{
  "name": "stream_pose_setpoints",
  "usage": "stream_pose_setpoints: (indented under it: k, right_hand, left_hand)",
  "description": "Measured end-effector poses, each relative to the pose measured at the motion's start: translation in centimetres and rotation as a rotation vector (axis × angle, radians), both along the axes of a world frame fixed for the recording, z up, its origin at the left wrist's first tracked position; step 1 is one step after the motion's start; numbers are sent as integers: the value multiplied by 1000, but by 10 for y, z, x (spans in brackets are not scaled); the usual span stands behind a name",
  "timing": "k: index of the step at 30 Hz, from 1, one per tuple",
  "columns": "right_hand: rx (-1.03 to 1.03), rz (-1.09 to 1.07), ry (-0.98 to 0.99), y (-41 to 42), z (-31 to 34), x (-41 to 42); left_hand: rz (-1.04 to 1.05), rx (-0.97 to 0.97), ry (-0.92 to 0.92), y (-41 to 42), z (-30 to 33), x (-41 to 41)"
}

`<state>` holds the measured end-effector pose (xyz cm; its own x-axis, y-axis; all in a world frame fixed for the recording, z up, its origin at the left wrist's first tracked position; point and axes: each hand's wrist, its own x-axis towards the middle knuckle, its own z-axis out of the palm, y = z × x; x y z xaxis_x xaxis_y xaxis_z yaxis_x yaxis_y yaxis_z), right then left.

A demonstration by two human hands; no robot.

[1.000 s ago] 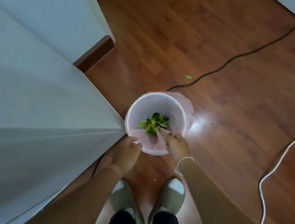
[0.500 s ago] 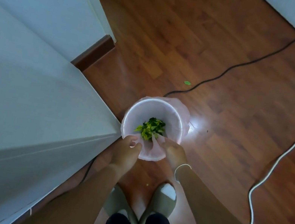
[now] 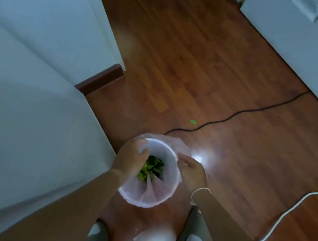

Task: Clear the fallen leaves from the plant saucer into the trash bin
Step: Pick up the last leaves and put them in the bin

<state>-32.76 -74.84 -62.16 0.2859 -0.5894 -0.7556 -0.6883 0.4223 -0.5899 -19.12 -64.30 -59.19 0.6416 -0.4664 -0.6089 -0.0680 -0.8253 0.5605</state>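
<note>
While I look down through the head camera, I see the trash bin (image 3: 152,172) standing on the wood floor right in front of my feet, with a thin pink bag (image 3: 141,193) lining it. My left hand (image 3: 130,158) is on the left side of the rim, and its fingers (image 3: 144,151) curl over the edge onto the bag. My right hand (image 3: 191,171) is on the right side of the rim, and its fingers (image 3: 183,162) pinch the bag there. The fallen leaves (image 3: 150,167) sit deep in the bin, below and between my two hands. I think the main job is nearly done. But one small green leaf (image 3: 193,121) lies on the floor past the far side of the bin, just beside a black cord (image 3: 240,113). It is well apart from both hands, a bit to the right, so my right hand is nearer to it. I would have to let go of the bag and reach forward over the bin to get it. I cannot see the plant saucer anywhere. A white cord (image 3: 287,206) curls on the floor far to my right.
</note>
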Motion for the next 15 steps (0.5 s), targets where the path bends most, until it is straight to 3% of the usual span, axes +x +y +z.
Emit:
stream_pose_setpoints:
  k: [10, 15]
  right_hand:
    - [-94, -85, 25, -88, -99, -1]
    - [-164, 35, 33, -96, -150, 29]
  left_hand:
    - [-211, 271, -207, -45, -84, 12]
    - [-391, 120, -211, -54, -114, 17]
